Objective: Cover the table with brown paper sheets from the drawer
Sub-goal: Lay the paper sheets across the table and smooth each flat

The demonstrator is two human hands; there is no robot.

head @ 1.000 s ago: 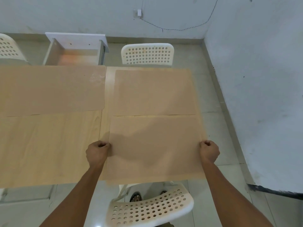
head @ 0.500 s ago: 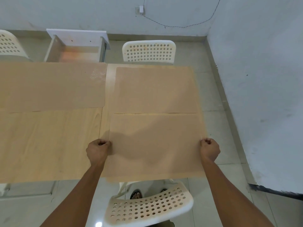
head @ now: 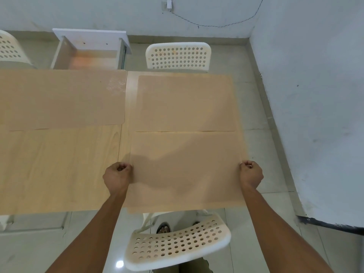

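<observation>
A near sheet (head: 185, 170) on the desk (head: 59, 170) is gripped at its side edges by the left hand (head: 116, 177) and right hand (head: 251, 174), fingers closed on it. Beyond it a second sheet (head: 185, 103) lies flat; further, the drawer (head: 88, 54) stands open.

The near brown paper sheet (head: 185, 166) is settling a little farther onto the pale wooden table (head: 59, 170), its far edge closing on the far brown paper sheet (head: 185, 103), carried by the left hand (head: 117, 177) and right hand (head: 251, 174).
</observation>
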